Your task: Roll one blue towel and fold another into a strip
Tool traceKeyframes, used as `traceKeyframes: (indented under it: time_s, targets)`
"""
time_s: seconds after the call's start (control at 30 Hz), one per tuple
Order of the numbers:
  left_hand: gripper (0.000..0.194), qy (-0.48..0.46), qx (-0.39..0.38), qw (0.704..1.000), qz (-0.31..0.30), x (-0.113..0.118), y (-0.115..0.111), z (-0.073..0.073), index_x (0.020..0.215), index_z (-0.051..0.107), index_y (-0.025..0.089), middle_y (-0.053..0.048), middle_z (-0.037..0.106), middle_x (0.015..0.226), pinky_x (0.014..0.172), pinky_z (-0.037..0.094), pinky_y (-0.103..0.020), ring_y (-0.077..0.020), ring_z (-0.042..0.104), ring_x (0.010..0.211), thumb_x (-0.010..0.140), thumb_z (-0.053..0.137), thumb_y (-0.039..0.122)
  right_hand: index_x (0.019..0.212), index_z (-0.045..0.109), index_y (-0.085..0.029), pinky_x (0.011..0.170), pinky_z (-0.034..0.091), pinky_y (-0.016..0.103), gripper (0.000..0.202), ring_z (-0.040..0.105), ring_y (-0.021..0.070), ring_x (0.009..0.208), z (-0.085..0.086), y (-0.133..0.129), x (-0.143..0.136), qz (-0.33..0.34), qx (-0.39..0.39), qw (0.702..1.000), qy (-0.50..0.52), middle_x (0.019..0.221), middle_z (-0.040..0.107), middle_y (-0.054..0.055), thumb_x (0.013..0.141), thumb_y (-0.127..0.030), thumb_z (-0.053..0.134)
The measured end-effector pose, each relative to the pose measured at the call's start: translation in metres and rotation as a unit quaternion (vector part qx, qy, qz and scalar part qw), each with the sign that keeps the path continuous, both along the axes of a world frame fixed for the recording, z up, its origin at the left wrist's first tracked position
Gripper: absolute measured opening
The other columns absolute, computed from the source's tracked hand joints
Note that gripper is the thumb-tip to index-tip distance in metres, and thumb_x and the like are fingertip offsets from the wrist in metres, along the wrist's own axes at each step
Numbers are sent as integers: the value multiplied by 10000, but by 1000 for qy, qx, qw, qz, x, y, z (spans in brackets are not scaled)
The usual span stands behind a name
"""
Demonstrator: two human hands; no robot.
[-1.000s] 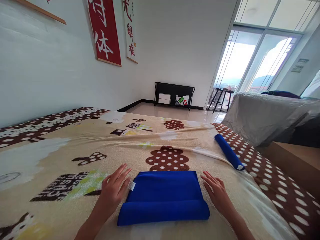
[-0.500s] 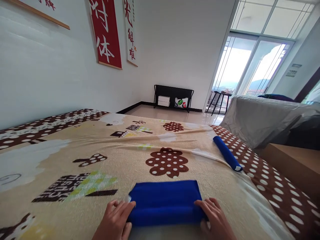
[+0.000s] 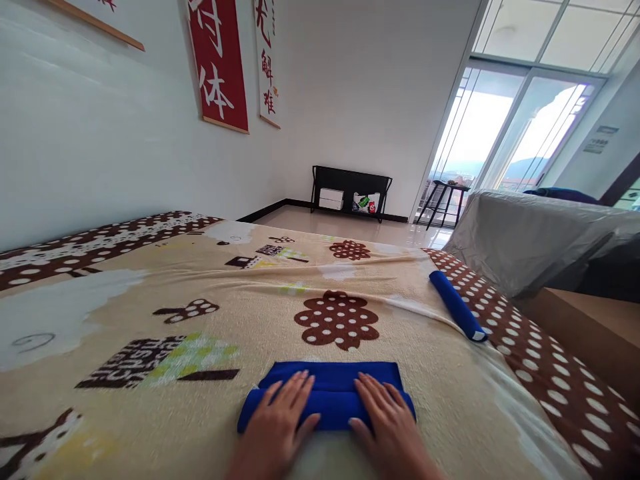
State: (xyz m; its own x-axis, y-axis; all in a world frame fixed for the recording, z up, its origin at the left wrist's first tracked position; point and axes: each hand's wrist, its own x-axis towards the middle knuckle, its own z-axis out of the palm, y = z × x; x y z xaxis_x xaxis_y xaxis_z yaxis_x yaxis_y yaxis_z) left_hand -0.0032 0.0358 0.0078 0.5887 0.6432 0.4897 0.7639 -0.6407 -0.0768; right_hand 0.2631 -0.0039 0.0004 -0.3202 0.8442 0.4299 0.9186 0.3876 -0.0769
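Head view: partly rolled blue cloth (image 3: 333, 405) lies beneath both hands (image 3: 279, 421) (image 3: 389, 420).

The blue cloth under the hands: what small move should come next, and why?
Probably roll the blue cloth a little forward: the left hand and right hand rest spread on its rolled near part, while its far strip lies flat ahead.

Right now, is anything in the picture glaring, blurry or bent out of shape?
Head view: the sliding glass door is washed out nearly white in places, and leans, perhaps from head tilt or wide-angle distortion; head view: the left hand and right hand look slightly soft, more so toward the bottom edge, while the partly rolled blue cloth has a fairly crisp far edge.
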Motion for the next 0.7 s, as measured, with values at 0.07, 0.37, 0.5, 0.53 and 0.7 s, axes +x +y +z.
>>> traceKeyframes:
  time_s: [0.07,0.37,0.5,0.53,0.7]
  targets:
    - [507,-11,-34,996,77,-29,7,-11,1339,599,250,-39,651,1333,951,475,-361,-227,649,1156,953,462,549,1401,541,-218,1047,466,401,542,561,238,1286,4,-3,28,-67,-64,996,-7,1427,542,51,991,-546,407]
    - [452,-17,-118,993,8,31,9,7,1415,512,265,-39,547,1443,1037,441,-404,-223,544,1312,990,382,345,1425,513,-275,1116,422,480,467,473,249,1366,24,7,-40,-36,-146,988,35,1477,463,1,1002,-433,392]
    - [579,-42,-182,968,166,-2,25,0,1412,517,219,-86,511,1470,1091,387,-525,-291,495,1355,968,378,563,1429,508,-251,1125,398,508,504,420,253,1404,21,13,-5,-104,-188,976,37,1500,435,11,1021,-485,328]
    - [573,-40,-184,966,179,-17,29,-4,1424,499,232,-73,505,1477,1110,358,-534,-282,488,1361,973,366,559,1432,504,-244,1129,392,506,509,419,246,1405,19,12,12,-114,-192,974,32,1496,441,9,1027,-485,309]
    - [460,-47,17,989,140,-57,22,-5,1399,535,263,-72,542,1456,1090,286,-497,-274,512,1328,973,436,406,1396,540,-216,1083,391,450,467,514,242,1333,7,-1,65,-96,-13,995,-36,1461,502,47,1017,-446,394]
